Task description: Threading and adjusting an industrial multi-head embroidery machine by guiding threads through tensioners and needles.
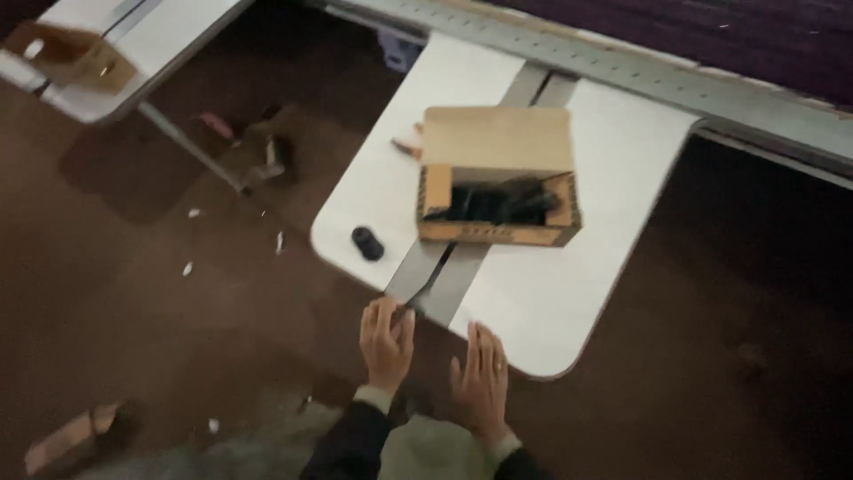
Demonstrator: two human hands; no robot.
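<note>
While both hands are hovering flat at the counter's (569,293) near edge, left hand (386,342) touching the grey centre strip (435,276), right hand (480,382) just off it, grips released, the open cardboard box (498,178) is sitting mid-counter; next they'd probably be reaching forward for it.

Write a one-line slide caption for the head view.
Both hands, left hand and right hand, reach the near edge of a white table bearing an open cardboard box.

Dark sleeves, pale cuffs; possibly a ring on right grip (481,380).
</note>
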